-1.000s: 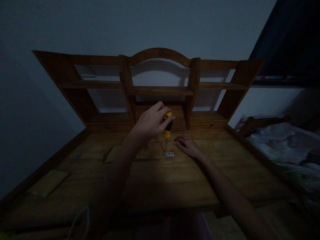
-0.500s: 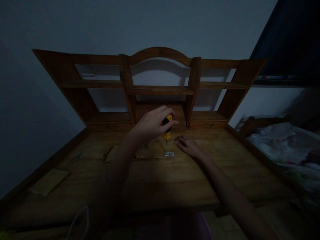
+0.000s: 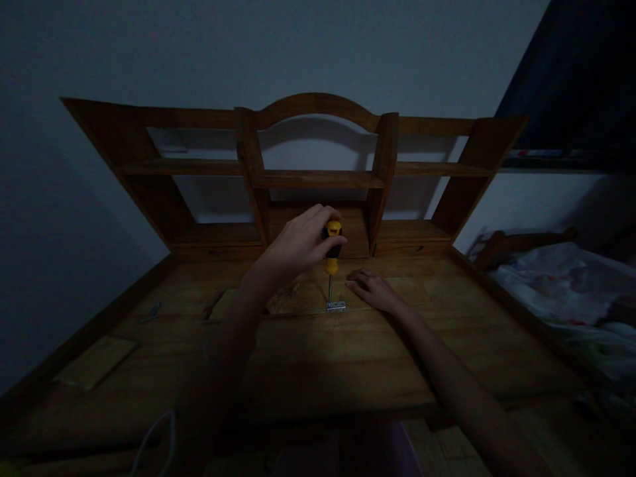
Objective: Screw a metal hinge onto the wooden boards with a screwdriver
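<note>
A yellow and black screwdriver [image 3: 332, 264] stands nearly upright, its handle gripped by my left hand [image 3: 305, 238]. The tip meets the left end of a small silver metal hinge [image 3: 336, 307], which lies along a seam in the wooden desktop [image 3: 318, 371]. Just right of the shaft, my right hand [image 3: 373, 290] rests on the wood with its fingers stretched out, holding nothing. A rough, broken patch [image 3: 283, 301] of wood shows behind my left forearm.
A wooden shelf unit [image 3: 318, 179] stands along the back of the desk. On the left lie a loose board piece [image 3: 99, 361] and a small metal part [image 3: 152, 313]. A white cable [image 3: 171, 430] loops at the front edge. Plastic bags [image 3: 561, 278] sit on the right.
My left hand has shifted slightly left and loosened its fingers around the handle, and the screwdriver stands a little straighter. The right hand and hinge stay in place.
</note>
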Action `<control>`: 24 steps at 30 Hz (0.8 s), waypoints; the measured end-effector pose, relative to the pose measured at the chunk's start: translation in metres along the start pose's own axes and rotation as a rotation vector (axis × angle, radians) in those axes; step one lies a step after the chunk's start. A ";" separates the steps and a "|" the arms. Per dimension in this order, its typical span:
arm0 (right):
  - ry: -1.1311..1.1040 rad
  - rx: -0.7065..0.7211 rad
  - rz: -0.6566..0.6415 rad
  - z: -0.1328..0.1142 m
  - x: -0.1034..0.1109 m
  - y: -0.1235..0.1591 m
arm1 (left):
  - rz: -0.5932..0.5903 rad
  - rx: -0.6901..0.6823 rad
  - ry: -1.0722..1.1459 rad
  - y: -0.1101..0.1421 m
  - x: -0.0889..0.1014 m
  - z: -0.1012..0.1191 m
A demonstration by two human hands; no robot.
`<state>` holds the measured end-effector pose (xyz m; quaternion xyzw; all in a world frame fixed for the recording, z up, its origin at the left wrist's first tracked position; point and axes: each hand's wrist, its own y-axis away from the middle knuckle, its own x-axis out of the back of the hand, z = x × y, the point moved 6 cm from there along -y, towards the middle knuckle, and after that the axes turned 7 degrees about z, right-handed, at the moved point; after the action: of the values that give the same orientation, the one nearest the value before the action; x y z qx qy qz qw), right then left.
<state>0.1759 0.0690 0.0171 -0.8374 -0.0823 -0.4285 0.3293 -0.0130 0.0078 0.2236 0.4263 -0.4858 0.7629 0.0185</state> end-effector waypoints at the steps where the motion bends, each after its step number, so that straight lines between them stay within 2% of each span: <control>1: 0.000 0.003 -0.002 -0.001 0.000 0.000 | -0.024 -0.012 0.018 0.000 0.000 0.001; 6: 0.012 0.001 0.003 -0.002 0.001 0.000 | -0.077 -0.031 0.069 0.002 -0.001 0.006; 13: 0.001 -0.003 -0.007 0.000 0.000 0.000 | 0.070 -0.007 -0.012 -0.001 -0.005 0.002; 16: 0.003 -0.004 -0.009 0.000 0.000 0.000 | 0.083 -0.011 0.006 -0.002 -0.005 0.000; 19: -0.002 0.007 0.000 0.000 0.000 0.000 | 0.054 -0.009 0.053 -0.001 -0.002 0.000; 24: 0.014 0.000 0.001 0.002 -0.001 0.000 | -0.068 -0.045 0.140 0.001 0.000 0.007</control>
<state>0.1771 0.0703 0.0155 -0.8344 -0.0794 -0.4342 0.3299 -0.0088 0.0016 0.2241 0.3877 -0.4855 0.7786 0.0879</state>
